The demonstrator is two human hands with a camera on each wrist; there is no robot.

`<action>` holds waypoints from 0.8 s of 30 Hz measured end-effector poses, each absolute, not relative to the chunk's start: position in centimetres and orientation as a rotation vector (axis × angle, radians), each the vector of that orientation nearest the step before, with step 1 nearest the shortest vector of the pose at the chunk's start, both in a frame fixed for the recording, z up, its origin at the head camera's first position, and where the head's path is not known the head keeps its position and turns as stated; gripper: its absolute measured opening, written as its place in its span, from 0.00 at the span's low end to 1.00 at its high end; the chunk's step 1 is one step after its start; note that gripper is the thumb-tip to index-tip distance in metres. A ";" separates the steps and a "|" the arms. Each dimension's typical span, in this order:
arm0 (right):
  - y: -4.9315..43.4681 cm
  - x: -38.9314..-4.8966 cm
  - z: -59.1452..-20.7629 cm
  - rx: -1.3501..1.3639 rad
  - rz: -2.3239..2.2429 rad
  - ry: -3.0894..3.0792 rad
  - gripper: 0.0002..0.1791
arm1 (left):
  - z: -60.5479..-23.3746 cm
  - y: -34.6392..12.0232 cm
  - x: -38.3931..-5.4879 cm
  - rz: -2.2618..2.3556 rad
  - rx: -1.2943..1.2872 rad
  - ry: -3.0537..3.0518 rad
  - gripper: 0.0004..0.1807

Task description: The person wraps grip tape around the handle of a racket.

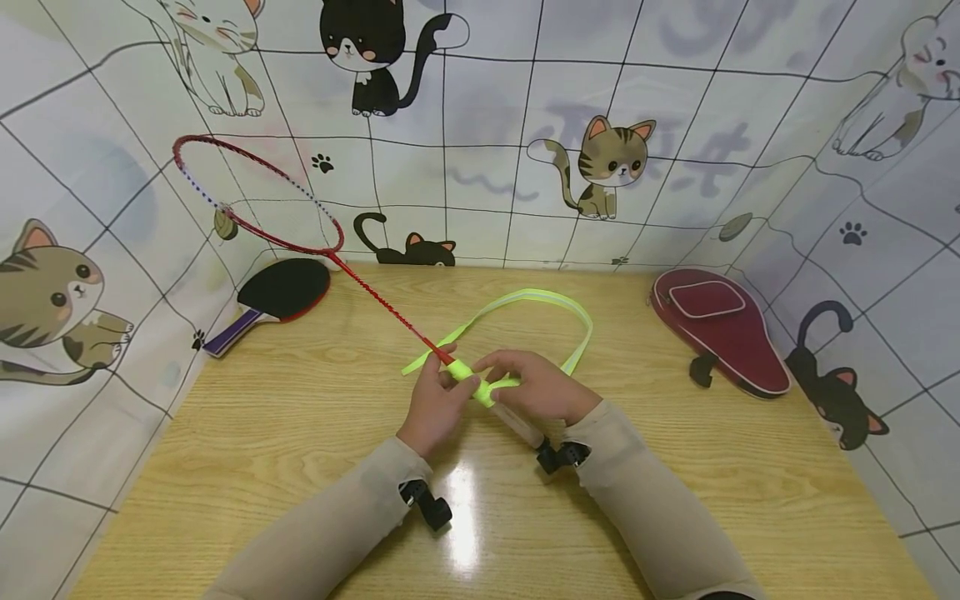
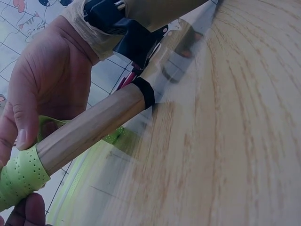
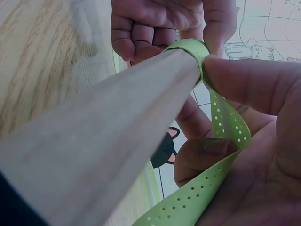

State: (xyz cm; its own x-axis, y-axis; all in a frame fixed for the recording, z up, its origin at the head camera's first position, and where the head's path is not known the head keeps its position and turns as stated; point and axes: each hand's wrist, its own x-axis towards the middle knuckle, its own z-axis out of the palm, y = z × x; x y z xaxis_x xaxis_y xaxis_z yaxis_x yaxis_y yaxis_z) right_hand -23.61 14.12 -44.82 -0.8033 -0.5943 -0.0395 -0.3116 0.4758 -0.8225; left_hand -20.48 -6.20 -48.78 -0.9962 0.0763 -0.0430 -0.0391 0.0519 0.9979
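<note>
A red badminton racket [image 1: 382, 302] slants across the middle of the head view, its head up at the left. My left hand [image 1: 437, 406] holds it where the handle meets the shaft, thumb on the wrapped part. Perforated yellow-green grip tape [image 2: 21, 176] covers the upper handle. Below that the wooden handle [image 2: 96, 123] is bare, down to a black band at its end. My right hand [image 1: 542, 385] pinches the tape right beside the last turn. In the right wrist view the loose tape [image 3: 188, 200] runs over the fingers and palm.
The tape's free length loops over the wooden table [image 1: 300, 467] behind my hands. A table tennis bat [image 1: 285, 287] lies at the back left, a dark red bat case [image 1: 720, 333] at the back right. Cat-print sheeting [image 1: 487, 183] walls the table's back and sides.
</note>
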 end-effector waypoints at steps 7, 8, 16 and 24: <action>14.3 -23.7 -44.8 -0.768 -1.265 2.408 0.24 | -48.8 -6.2 -20.4 2.113 0.003 2.198 0.37; 14.3 -23.7 -44.8 -0.771 -1.266 2.409 0.24 | -48.7 -6.2 -20.4 2.111 0.003 2.200 0.37; 14.3 -23.7 -44.9 -0.738 -1.252 2.338 0.25 | -48.7 -6.2 -20.4 2.118 0.016 2.189 0.39; 14.3 -23.9 -45.4 -0.748 -1.253 2.329 0.25 | -48.9 -6.1 -20.4 2.083 0.041 2.235 0.39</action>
